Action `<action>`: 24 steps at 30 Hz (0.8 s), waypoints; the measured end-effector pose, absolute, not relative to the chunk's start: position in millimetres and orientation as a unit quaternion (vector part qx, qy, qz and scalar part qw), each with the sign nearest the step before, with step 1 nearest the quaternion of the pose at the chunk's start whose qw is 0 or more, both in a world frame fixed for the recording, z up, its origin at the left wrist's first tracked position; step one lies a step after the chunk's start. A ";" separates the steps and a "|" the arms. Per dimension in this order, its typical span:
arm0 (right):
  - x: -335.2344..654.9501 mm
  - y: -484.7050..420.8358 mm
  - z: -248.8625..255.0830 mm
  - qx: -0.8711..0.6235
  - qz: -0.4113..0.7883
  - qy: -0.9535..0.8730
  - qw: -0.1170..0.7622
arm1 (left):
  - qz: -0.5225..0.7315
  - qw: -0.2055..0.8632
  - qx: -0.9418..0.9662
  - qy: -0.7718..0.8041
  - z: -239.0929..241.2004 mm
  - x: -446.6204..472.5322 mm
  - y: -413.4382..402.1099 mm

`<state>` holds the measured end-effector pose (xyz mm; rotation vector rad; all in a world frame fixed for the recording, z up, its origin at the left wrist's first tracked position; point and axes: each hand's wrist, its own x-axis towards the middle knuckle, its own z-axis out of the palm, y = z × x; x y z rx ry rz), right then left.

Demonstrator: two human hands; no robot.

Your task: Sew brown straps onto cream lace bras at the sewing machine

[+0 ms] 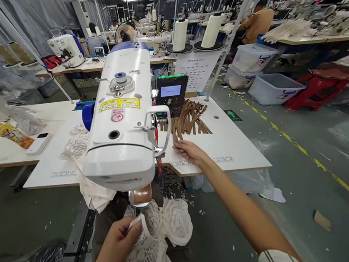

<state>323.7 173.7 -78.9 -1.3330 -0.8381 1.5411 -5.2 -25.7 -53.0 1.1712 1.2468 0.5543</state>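
A white lace bra (pixel 178 224) hangs over my lap below the sewing machine (pixel 120 133). My left hand (pixel 119 242) pinches its fabric edge between thumb and fingers, just beneath the machine's front end. To the right of the machine, my right hand (pixel 191 152) reaches over the white table, fingers closed on the end of a brown strap (pixel 177 136). That strap comes from a pile of brown straps (pixel 191 118) beside the control panel (pixel 170 95). The needle area is hidden behind the machine head.
More pale lace pieces (pixel 78 145) lie on the table left of the machine, with white cloth (pixel 96 191) hanging over the edge. Thread cones (pixel 212 31) stand behind. Plastic bins (pixel 273 89) and a red stool (pixel 319 90) are on the floor at right. Another person sits at the back.
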 end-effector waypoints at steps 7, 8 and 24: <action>316.9 149.3 -79.3 -0.416 0.710 -0.221 0.523 | 0.238 0.624 0.514 0.538 -45.6 -3.1 -32.1; 311.4 143.5 -76.2 -0.394 0.718 -0.218 0.531 | 0.245 0.620 0.512 0.542 -43.4 -3.7 -31.8; 187.5 -26.2 -55.7 -0.262 0.600 -0.578 0.487 | 0.212 0.713 0.511 0.432 3.1 -8.2 -27.5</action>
